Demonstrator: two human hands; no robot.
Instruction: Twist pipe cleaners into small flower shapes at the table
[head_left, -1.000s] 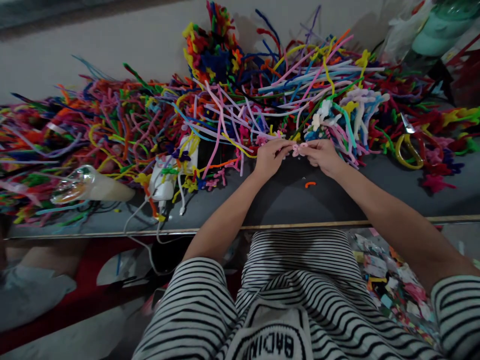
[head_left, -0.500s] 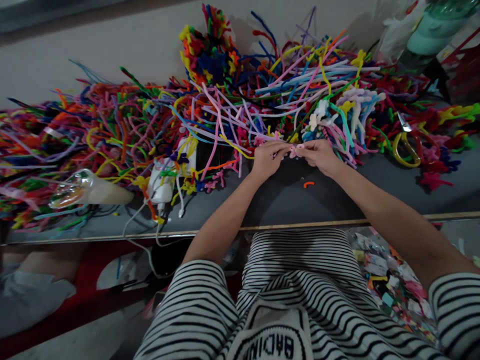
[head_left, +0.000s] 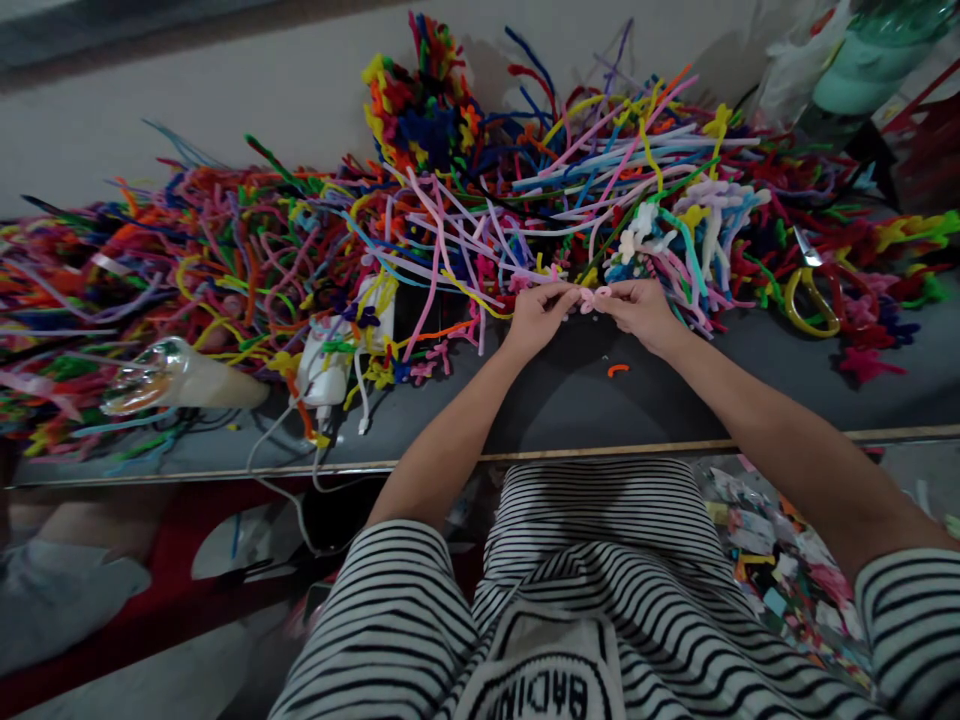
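Between my fingertips is a small pink pipe-cleaner piece (head_left: 589, 299), bent into loops. My left hand (head_left: 541, 318) pinches its left side, fingers closed. On the other side my right hand (head_left: 643, 314) grips it between thumb and fingers. Both hands are just above the dark tabletop (head_left: 570, 400), in front of the pipe-cleaner heap. A short orange pipe-cleaner scrap (head_left: 618, 370) lies on the table below them. To the right of my right hand rests a bunch of white, blue and pink pipe-cleaner pieces (head_left: 679, 245).
Tangled pipe cleaners (head_left: 247, 240) cover the table's back and left. Yellow-handled scissors (head_left: 811, 300) lie at right. A white charger (head_left: 322, 370) with cables and a plastic cup (head_left: 217, 383) stand left. A green-lidded container (head_left: 855, 65) is at back right. Another person's leg (head_left: 90, 525) shows lower left.
The pink loops show a little more openly between my fingertips, and my fingers have shifted slightly. Both hands keep nearly the same place.
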